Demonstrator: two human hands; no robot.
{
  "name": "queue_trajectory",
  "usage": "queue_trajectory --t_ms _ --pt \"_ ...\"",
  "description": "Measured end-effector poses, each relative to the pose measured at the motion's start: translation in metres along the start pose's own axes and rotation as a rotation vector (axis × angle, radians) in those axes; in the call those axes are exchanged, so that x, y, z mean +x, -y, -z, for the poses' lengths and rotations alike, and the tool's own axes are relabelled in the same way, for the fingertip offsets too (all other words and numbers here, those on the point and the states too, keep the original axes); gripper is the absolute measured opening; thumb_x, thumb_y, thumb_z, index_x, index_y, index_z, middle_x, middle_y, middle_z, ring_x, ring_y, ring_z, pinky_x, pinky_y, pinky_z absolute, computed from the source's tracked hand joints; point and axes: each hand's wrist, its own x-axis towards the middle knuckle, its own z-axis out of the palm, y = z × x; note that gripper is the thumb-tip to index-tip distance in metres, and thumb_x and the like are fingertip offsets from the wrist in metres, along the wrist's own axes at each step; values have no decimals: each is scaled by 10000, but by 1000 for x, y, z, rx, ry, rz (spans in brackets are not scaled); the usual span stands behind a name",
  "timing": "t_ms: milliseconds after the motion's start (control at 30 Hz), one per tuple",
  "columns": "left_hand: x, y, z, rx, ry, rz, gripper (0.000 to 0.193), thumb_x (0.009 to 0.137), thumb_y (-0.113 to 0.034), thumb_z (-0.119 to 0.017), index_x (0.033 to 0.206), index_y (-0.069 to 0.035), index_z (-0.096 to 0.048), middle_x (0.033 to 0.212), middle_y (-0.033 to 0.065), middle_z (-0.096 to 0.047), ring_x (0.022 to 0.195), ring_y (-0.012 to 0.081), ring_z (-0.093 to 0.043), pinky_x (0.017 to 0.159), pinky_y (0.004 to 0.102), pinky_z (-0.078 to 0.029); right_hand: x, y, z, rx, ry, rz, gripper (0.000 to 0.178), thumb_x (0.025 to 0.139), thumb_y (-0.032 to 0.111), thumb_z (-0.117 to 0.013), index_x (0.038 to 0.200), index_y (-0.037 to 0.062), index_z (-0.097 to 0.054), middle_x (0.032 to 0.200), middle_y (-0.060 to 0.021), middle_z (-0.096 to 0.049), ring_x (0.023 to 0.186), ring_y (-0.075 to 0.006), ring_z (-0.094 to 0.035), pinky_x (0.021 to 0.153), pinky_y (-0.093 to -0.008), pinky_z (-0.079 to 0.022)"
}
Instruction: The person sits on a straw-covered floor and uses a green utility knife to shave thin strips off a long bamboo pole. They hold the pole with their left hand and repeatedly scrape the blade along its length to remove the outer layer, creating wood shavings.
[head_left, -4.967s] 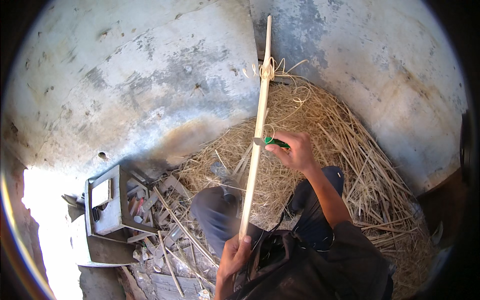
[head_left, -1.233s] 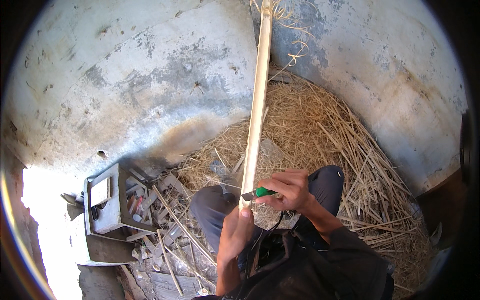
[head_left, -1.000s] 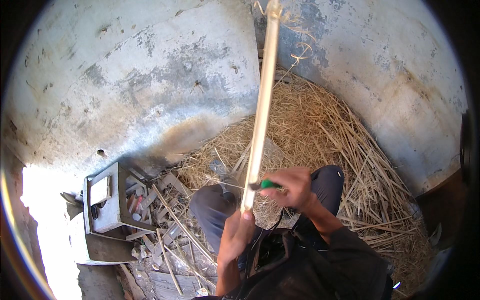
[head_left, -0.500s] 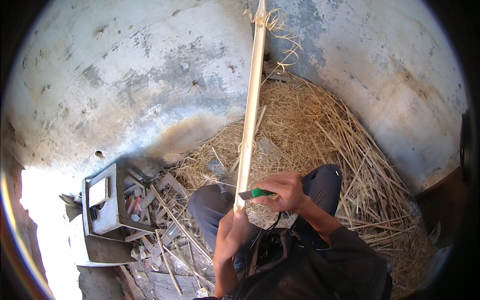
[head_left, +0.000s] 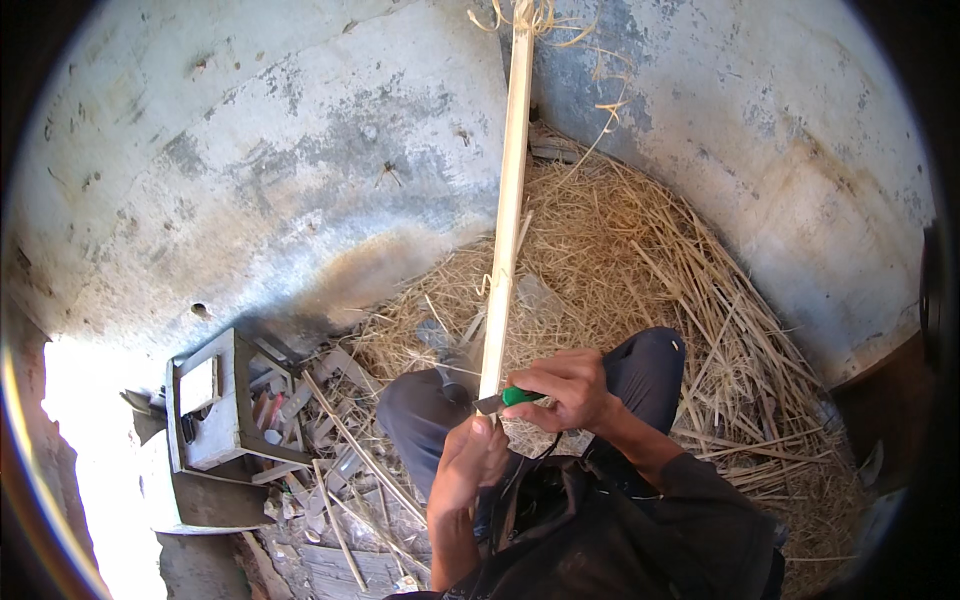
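Note:
A long pale split-bamboo strip point(head_left: 509, 190) runs from my lap up toward the wall corner, with thin curled shavings point(head_left: 545, 22) at its far end. My left hand point(head_left: 470, 462) is closed round the near end of the strip, thumb on top. In my right hand point(head_left: 568, 388) is a knife point(head_left: 516, 396) with a green handle, gripped in curled fingers. Its short blade lies across the strip just beyond my left thumb. A small curl of shaving sticks out from the strip's side about midway along.
Straw-like shavings point(head_left: 590, 230) cover the floor ahead, and long thin strips point(head_left: 720, 320) are heaped at the right along the wall. Left of my knee stands a worn wooden box-like frame point(head_left: 215, 405) among scraps and sticks point(head_left: 350, 440). Weathered walls point(head_left: 300, 150) meet in a corner ahead.
The strip's far end has shifted slightly, and its shavings hang differently. The knife blade has moved a little nearer my left thumb and now lies more across the strip.

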Motion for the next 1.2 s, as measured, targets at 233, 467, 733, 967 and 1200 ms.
queue_trajectory --t_ms 233,467,733,967,1200 --pt "-3 -4 -6 -58 4 34 460 1117 -498 -481 854 -122 -454 648 -61 -341 520 43 -291 449 228 -224 4 3 7 -64 9 21 376 823 454 -869 869 94 -769 645 16 -653 471 -145 -578 467 -285 -424" --pt "-4 -1 -3 -108 39 46 466 1120 -489 -479 826 -130 -437 641 -64 -326 515 40 -271 445 226 -209 4 1 10 -100 10 42 397 819 479 -866 875 98 -768 647 24 -651 475 -137 -579 472 -285 -420" --pt "-9 2 -2 -148 58 111 488 1108 -511 -491 800 -139 -419 620 -67 -310 493 40 -247 435 230 -190 6 2 13 -117 7 60 407 818 495 -861 875 103 -768 625 34 -628 468 -131 -564 463 -284 -397" --pt "-12 4 3 -174 83 129 503 1093 -535 -509 799 -136 -420 604 -69 -296 476 38 -229 422 229 -172 9 3 15 -136 4 81 404 810 504 -862 869 116 -766 603 45 -592 463 -116 -546 456 -284 -374" --pt "-16 14 15 -180 146 186 510 1080 -542 -534 793 -135 -424 597 -63 -309 469 44 -240 411 233 -184 8 -6 20 -162 -86 0 388 883 463 -819 878 79 -765 649 -21 -665 516 -149 -640 482 -282 -446"
